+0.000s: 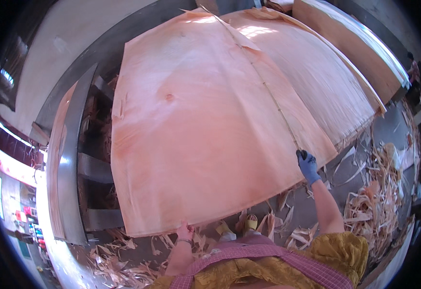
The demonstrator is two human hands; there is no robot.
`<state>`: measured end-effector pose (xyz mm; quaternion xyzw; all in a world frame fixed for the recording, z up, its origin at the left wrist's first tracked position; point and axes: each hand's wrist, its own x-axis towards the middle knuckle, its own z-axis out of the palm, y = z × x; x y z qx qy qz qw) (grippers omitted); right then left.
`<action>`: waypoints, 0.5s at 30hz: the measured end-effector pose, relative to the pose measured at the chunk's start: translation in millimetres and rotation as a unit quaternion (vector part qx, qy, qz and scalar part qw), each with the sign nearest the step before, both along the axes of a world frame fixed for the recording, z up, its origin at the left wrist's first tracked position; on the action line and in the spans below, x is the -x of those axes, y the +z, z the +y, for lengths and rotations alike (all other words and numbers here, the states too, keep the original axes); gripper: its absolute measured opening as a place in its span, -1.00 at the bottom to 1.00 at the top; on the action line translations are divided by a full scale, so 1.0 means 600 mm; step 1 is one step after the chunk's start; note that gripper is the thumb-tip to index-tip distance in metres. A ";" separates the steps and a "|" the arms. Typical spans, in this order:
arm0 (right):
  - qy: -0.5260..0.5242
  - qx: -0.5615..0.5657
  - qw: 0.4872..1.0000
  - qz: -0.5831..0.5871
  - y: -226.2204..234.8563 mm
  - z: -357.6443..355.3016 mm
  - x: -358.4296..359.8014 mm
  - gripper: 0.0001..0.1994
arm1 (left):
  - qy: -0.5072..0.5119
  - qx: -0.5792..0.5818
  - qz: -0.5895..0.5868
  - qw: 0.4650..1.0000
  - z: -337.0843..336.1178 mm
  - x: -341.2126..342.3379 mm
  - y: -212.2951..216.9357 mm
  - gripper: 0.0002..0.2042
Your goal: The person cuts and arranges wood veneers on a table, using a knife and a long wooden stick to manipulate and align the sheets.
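Note:
A large, thin, pinkish wood veneer sheet (186,144) lies before me on top of a stack. My left hand (185,231), bare and with a band at the wrist, is at its near edge. The fingers close on that edge, partly hidden by it. In a blue glove, my right hand (308,166) is wrapped round the near end of a long, thin bamboo stick (278,107). The stick stretches away across the sheet's right part to its far edge. To the right, another pale veneer sheet (311,72) lies partly under the first.
Torn veneer scraps (374,197) are heaped on the floor at right, with more shreds (119,260) near my feet. A metal-edged frame (71,159) with crossbars stands at left. Another tall veneer stack (355,48) is at far right, with a person (414,70) beyond it.

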<state>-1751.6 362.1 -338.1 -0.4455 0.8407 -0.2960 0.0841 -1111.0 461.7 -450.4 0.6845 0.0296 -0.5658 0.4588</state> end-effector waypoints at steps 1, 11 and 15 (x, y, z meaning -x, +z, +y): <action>0.014 -0.011 1.000 -0.004 0.018 -0.038 -0.018 -0.64 | 0.003 0.008 0.003 1.000 0.008 -0.005 -0.013 -0.82; 0.070 -0.072 0.994 0.032 0.129 -0.331 -0.098 -0.53 | 0.019 0.008 0.033 0.999 0.000 0.027 0.032 -0.81; 0.062 -0.051 0.994 0.072 0.135 -0.395 -0.136 -0.52 | 0.047 -0.021 0.015 0.999 0.016 0.018 0.034 -0.84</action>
